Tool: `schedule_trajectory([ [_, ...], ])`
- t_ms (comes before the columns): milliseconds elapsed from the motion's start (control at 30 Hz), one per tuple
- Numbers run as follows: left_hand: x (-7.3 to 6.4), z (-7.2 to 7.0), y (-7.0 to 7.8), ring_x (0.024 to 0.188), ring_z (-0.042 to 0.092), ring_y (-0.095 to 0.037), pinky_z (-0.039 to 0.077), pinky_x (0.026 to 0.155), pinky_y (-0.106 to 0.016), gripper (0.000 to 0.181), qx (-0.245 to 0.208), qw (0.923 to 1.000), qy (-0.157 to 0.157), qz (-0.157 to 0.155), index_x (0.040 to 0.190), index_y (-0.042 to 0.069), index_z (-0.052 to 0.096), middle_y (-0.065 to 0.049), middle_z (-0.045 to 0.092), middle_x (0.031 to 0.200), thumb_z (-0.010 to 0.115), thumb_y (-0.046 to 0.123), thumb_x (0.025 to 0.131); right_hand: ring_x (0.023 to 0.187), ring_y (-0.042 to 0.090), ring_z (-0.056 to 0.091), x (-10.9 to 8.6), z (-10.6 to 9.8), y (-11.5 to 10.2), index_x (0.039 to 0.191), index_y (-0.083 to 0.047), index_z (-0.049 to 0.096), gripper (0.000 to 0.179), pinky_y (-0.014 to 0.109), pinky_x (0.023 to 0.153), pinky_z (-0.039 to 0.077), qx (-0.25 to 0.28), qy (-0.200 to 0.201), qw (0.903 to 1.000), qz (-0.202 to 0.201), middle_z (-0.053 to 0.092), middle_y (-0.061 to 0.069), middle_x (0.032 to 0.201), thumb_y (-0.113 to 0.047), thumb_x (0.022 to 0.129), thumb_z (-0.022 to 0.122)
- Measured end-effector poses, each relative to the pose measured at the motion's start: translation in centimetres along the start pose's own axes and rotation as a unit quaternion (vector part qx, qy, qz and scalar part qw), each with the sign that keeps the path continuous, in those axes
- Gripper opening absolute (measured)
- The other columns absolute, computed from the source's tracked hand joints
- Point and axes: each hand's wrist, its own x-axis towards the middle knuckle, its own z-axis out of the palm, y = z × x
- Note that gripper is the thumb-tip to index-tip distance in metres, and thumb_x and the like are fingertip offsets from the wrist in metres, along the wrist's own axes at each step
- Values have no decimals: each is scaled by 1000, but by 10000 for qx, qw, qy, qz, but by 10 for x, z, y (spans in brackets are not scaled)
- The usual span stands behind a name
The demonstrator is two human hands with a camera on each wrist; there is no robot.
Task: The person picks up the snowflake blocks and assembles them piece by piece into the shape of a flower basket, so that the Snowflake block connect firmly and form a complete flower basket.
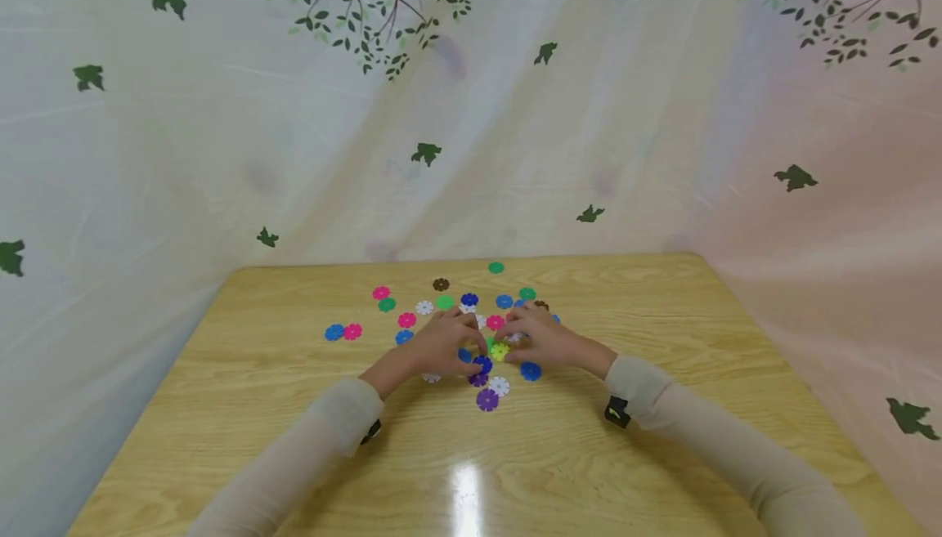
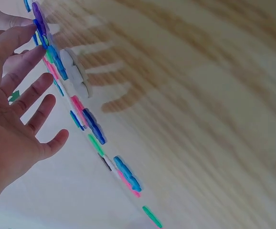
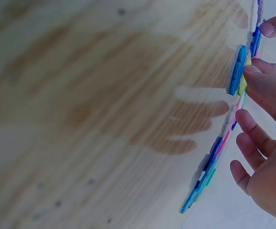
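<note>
Sleeves flank the counter. Left hand: fingertips nearly closed, apparently pinching a dark blue disc. Right hand: fingers curved, slightly parted, at a yellow disc nearby; grip uncertain. Picking up discs seems in hand; precise pinching is needed next. Only wrist views show outer fingers spread.

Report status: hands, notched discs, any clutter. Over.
Left hand at dark blue notched disc, grip unclear. Right hand at yellow notched disc, grip unclear. Possible clutter: bright blue notched disc near right hand.
</note>
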Motion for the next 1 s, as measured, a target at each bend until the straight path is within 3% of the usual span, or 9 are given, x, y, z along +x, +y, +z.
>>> schedule_trajectory([
  [333, 3, -4, 3, 99, 48, -18, 43, 92, -42, 22, -292, 9995, -99, -113, 101, 20, 78, 1, 65, 110, 84, 33, 85, 97, 18, 56, 8, -2, -2, 101, -14, 72, 24, 39, 92, 38, 299, -182, 9991, 229, 69, -2, 99, -17, 82, 86],
  [433, 5, -4, 2, 96, 52, -16, 42, 90, -36, 21, -443, 9990, -32, -84, 98, 19, 77, 3, 68, 103, 85, 31, 83, 95, 18, 57, 10, -3, -3, 98, -13, 71, 23, 35, 90, 38, 627, -171, 9974, 297, 71, -3, 95, -10, 80, 86],
  [600, 7, -4, -1, 88, 65, -13, 48, 86, -28, 15, -1047, 9945, -21, -54, 93, 15, 74, 4, 73, 91, 85, 18, 83, 85, 13, 59, 14, -3, 1, 93, -9, 72, 17, 26, 79, 48, 1318, -187, 9908, 235, 72, 1, 89, 1, 81, 78],
  [700, 6, -5, -2, 88, 69, -13, 55, 81, -25, 10, -1583, 9873, -74, -106, 93, 12, 73, 2, 74, 90, 81, 9, 86, 82, 12, 61, 16, -4, 3, 92, -7, 73, 15, 27, 75, 53, 1651, -210, 9858, 210, 73, 4, 89, 5, 83, 72],
  [900, 0, -12, -11, 95, 66, -12, 56, 79, -24, 14, -2625, 9637, -184, -442, 107, 11, 75, -2, 74, 105, 69, 7, 95, 85, 11, 65, 15, -11, 7, 103, -5, 76, 14, 29, 78, 57, 1900, 4, 9804, 528, 76, 6, 95, 0, 91, 72],
  [1000, -3, -16, -20, 91, 65, -17, 55, 76, -28, 20, -2955, 9537, 50, -556, 116, 9, 74, -6, 74, 107, 65, 10, 99, 88, 13, 70, 17, -16, 10, 107, -3, 76, 15, 26, 78, 58, 2169, 258, 9736, 661, 76, 11, 101, -2, 93, 71],
])
